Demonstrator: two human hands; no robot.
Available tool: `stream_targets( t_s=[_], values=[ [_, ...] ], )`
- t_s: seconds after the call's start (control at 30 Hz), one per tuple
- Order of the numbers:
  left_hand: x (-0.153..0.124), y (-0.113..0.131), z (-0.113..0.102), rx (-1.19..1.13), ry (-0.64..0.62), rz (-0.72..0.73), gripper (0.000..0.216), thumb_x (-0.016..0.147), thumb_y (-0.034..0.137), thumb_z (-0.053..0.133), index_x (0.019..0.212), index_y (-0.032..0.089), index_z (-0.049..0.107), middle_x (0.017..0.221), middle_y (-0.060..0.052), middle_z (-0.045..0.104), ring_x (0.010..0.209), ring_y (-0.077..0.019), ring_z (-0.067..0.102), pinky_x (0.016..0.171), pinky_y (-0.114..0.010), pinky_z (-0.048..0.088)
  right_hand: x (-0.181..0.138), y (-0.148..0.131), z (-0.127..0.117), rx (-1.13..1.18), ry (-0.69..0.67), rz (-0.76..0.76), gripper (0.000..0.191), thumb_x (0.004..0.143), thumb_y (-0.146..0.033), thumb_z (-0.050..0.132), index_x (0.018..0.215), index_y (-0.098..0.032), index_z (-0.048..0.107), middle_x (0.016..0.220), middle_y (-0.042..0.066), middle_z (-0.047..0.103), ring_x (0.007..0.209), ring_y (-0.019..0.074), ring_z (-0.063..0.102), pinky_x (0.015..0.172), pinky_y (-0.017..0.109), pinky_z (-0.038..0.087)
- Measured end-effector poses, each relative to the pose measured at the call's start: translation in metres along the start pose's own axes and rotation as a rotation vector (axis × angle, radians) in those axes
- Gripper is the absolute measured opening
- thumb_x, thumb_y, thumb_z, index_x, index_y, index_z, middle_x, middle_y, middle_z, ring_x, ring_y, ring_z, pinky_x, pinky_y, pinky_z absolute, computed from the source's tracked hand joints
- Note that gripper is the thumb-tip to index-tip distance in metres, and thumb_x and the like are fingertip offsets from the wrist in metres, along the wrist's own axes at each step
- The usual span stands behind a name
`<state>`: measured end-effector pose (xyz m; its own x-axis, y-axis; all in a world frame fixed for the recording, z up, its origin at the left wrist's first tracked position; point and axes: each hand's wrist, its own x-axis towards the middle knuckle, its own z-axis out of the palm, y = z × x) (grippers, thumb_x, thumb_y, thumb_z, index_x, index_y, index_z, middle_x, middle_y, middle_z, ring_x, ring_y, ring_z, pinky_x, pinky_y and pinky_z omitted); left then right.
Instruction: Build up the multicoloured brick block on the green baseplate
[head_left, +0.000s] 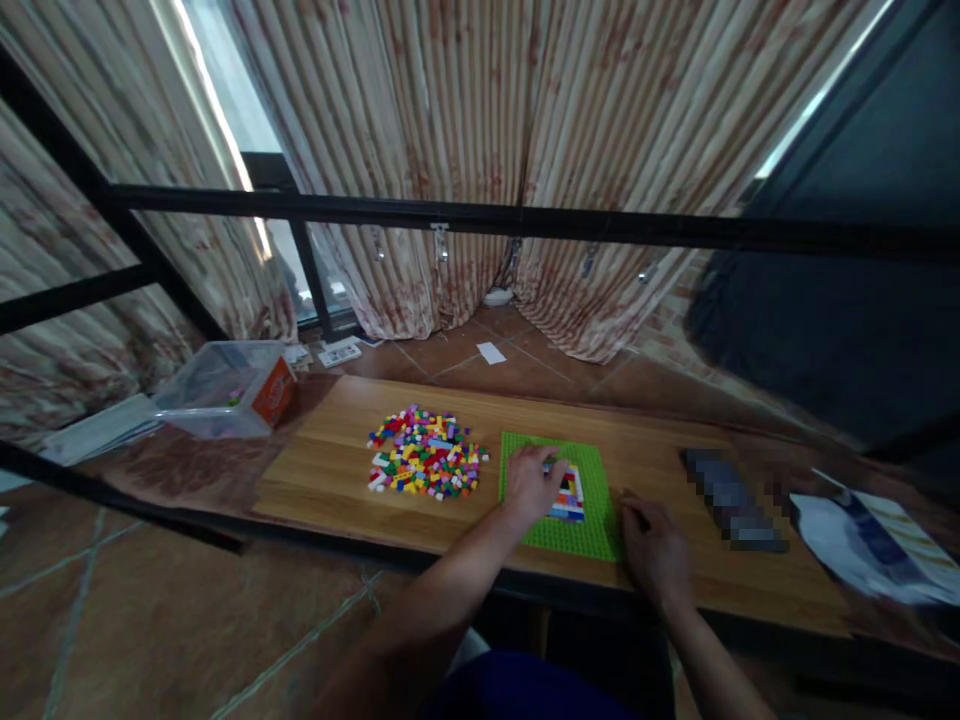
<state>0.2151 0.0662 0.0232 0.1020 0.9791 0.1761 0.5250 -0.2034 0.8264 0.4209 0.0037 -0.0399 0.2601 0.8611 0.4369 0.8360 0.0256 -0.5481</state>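
A green baseplate (589, 535) lies on the wooden board, bearing a small frame of coloured bricks (574, 500) with white, blue and orange parts. Over the upper left of this build, my left hand (531, 480) reaches in with bent fingers closed at the bricks; whatever is between the fingertips is too small to make out. My right hand (656, 545) rests at the plate's right edge, its fingers curled inward, and their contents are hidden. Left of the plate spreads a loose pile of small multicoloured bricks (427, 455).
A clear plastic box (217, 390) with an orange label stands at the left. On the right lie a dark, pixelated flat object (731, 500) and a white and blue packet (877, 545). A black metal rail (480, 215) crosses beyond the wooden board (322, 470), before curtains.
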Motion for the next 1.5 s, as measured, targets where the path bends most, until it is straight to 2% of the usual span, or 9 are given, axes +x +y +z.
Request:
stream_targets(
  t_s=[0.17, 0.4, 0.53, 0.63, 0.73, 0.9, 1.17, 1.33, 1.5],
  values=[
    [-0.031, -0.014, -0.043, 0.004, 0.146, 0.071, 0.023, 0.087, 0.023, 0.056, 0.106, 0.023, 0.07, 0.105, -0.005, 0.073, 0.103, -0.0204, 0.063, 0.099, -0.038, 0.046, -0.001, 0.0, 0.0, -0.046, -0.001, 0.02, 0.039, 0.086, -0.044, 0.042, 0.088, -0.017, 0.069, 0.092, 0.015, 0.069, 0.084, 0.0279, 0.062, 0.075, 0.042, 0.049],
    [-0.081, -0.071, -0.129, 0.089, 0.339, -0.041, 0.021, 0.086, 0.023, 0.055, 0.101, 0.024, 0.07, 0.103, -0.005, 0.073, 0.102, -0.0204, 0.065, 0.097, -0.039, 0.049, -0.002, 0.005, 0.0, -0.087, -0.007, -0.019, 0.037, 0.084, -0.046, 0.042, 0.087, -0.02, 0.069, 0.092, 0.013, 0.068, 0.082, 0.029, 0.062, 0.072, 0.042, 0.049],
    [-0.087, -0.104, -0.173, 0.137, 0.475, -0.186, 0.019, 0.084, 0.024, 0.055, 0.095, 0.021, 0.071, 0.099, -0.007, 0.074, 0.098, -0.0218, 0.066, 0.093, -0.038, 0.051, -0.002, 0.006, 0.0, -0.114, -0.017, -0.011, 0.038, 0.084, -0.045, 0.041, 0.088, -0.019, 0.07, 0.094, 0.013, 0.068, 0.081, 0.029, 0.062, 0.071, 0.042, 0.049],
    [-0.079, -0.117, -0.192, 0.216, 0.505, -0.255, 0.019, 0.082, 0.023, 0.056, 0.093, 0.02, 0.071, 0.095, -0.007, 0.074, 0.094, -0.0229, 0.067, 0.09, -0.038, 0.051, -0.002, 0.006, 0.0, -0.107, -0.011, -0.019, 0.038, 0.084, -0.044, 0.042, 0.087, -0.019, 0.07, 0.092, 0.013, 0.068, 0.082, 0.0289, 0.062, 0.072, 0.042, 0.049],
    [-0.066, -0.118, -0.195, 0.34, 0.433, -0.176, 0.022, 0.082, 0.019, 0.055, 0.097, 0.021, 0.071, 0.098, -0.006, 0.073, 0.095, -0.0228, 0.066, 0.092, -0.039, 0.051, -0.002, 0.006, 0.0, -0.099, -0.004, -0.033, 0.039, 0.085, -0.045, 0.042, 0.087, -0.018, 0.07, 0.091, 0.013, 0.068, 0.084, 0.0288, 0.062, 0.075, 0.041, 0.049],
    [-0.038, -0.1, -0.177, 0.53, 0.157, 0.103, 0.028, 0.084, 0.014, 0.053, 0.104, 0.022, 0.07, 0.112, -0.005, 0.07, 0.108, -0.0212, 0.061, 0.102, -0.04, 0.045, -0.002, 0.006, 0.0, -0.111, 0.018, -0.045, 0.043, 0.087, -0.047, 0.04, 0.088, -0.016, 0.07, 0.09, 0.013, 0.067, 0.083, 0.0274, 0.061, 0.074, 0.04, 0.048],
    [0.007, -0.081, -0.16, 0.854, -0.167, 0.151, 0.035, 0.08, 0.005, 0.049, 0.101, 0.021, 0.072, 0.108, -0.007, 0.07, 0.11, -0.0261, 0.056, 0.098, -0.041, 0.043, -0.001, 0.0, 0.0, -0.061, 0.034, -0.061, 0.037, 0.088, -0.041, 0.043, 0.085, -0.015, 0.07, 0.087, 0.013, 0.067, 0.081, 0.0253, 0.06, 0.076, 0.039, 0.047],
    [0.016, -0.084, -0.164, 0.928, -0.251, 0.182, 0.027, 0.078, 0.009, 0.053, 0.094, 0.02, 0.072, 0.102, -0.01, 0.071, 0.109, -0.0293, 0.058, 0.099, -0.045, 0.042, 0.001, -0.008, -0.002, -0.02, 0.053, -0.043, 0.033, 0.088, -0.037, 0.045, 0.083, -0.016, 0.07, 0.086, 0.012, 0.067, 0.082, 0.024, 0.059, 0.077, 0.038, 0.047],
    [0.018, -0.086, -0.17, 0.934, -0.185, 0.207, 0.022, 0.08, 0.012, 0.052, 0.093, 0.018, 0.069, 0.105, -0.012, 0.07, 0.111, -0.0309, 0.058, 0.103, -0.046, 0.04, 0.002, -0.01, -0.002, -0.018, 0.045, -0.02, 0.03, 0.088, -0.033, 0.046, 0.084, -0.016, 0.07, 0.083, 0.012, 0.066, 0.082, 0.0238, 0.058, 0.076, 0.037, 0.047]
  ],
)
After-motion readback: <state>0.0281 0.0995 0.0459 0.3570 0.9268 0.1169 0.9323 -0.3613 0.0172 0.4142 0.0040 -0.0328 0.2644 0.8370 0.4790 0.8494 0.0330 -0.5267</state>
